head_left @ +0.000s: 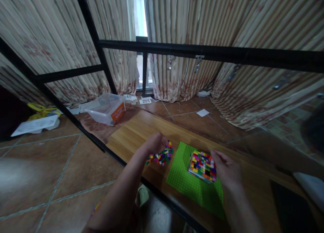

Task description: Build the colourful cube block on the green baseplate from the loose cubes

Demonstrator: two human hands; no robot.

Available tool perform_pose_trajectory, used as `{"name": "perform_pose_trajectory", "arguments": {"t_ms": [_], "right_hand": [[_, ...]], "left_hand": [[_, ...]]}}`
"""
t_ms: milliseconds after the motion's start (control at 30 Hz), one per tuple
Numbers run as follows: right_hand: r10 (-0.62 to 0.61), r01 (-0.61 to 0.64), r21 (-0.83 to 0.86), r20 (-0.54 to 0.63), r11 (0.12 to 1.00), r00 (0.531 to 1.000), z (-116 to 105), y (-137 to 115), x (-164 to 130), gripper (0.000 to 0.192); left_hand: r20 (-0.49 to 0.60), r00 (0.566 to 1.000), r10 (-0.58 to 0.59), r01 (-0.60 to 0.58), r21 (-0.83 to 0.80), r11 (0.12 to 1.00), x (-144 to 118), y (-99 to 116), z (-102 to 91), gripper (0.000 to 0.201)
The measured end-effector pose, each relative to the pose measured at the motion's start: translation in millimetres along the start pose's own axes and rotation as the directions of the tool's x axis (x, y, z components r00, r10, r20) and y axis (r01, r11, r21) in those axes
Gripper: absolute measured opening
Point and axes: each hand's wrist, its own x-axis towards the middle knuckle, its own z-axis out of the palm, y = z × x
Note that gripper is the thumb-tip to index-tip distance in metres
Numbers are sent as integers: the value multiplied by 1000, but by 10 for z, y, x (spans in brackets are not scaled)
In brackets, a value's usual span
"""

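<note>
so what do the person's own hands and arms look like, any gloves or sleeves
The left hand and right hand are both ungloved. The left forearm and right forearm are bare where they show, with no sleeve, watch or bracelet visible. Blur makes rings hard to rule out.

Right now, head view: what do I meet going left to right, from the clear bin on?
Clear plastic bin with orange label → loose multicoloured toy bricks → multicoloured brick block → right hand → flat black rectangular panel.
</note>
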Motion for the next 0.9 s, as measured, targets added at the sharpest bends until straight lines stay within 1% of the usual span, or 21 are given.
{"name": "perform_pose_trajectory", "arguments": {"t_ms": [67, 133, 233, 333, 433, 567, 633, 733, 800, 833, 900], "right_hand": [[19, -19, 15, 5, 1000, 1000, -13, -14, -18, 43], [18, -18, 23, 12, 1000, 1000, -8, -17, -28, 41], [-9, 9, 18, 17, 1000, 1000, 11, 1, -21, 40], [-8, 8, -6, 14, 1000, 1000, 23, 21, -7, 40], [-13, 13, -22, 4, 1000, 1000, 27, 8, -17, 39], [-2, 2, 8, 11, 1000, 1000, 36, -38, -58, 37], [0, -1, 31, 15, 1000, 1000, 44, -46, -61, 37], [-5, 5, 56, -1, 998, 1000, 56, -26, -33, 39], [-10, 11, 72, -9, 997, 1000, 62, -1, -9, 40], [-14, 15, 75, -10, 997, 1000, 65, 11, -1, 41], [-19, 20, 72, -6, 997, 1000, 67, 26, 5, 41]], "left_hand": [[1, 999, -54, 54, 65, 996, -43, -88, -73, 24], [-2, 996, -84, 83, 105, 991, -68, -121, -81, 24], [-20, 994, -106, 107, 136, 985, -78, -117, -23, 25], [-39, 991, -126, 131, 161, 978, -73, -90, 43, 24], [-37, 992, -122, 127, 177, 976, -73, -54, 47, 19], [-25, 997, -79, 82, 188, 979, -72, 2, -49, 18], [-35, 999, -33, 38, 151, 988, -53, 49, -87, 15], [-103, 993, 48, -50, -16, 999, 2, 179, -39, 13], [-140, 987, 82, -101, -134, 986, 44, 310, 77, 14], [-138, 985, 104, -129, -181, 975, 65, 383, 153, 16], [-158, 977, 141, -175, -224, 959, 105, 528, 316, 18]]}}
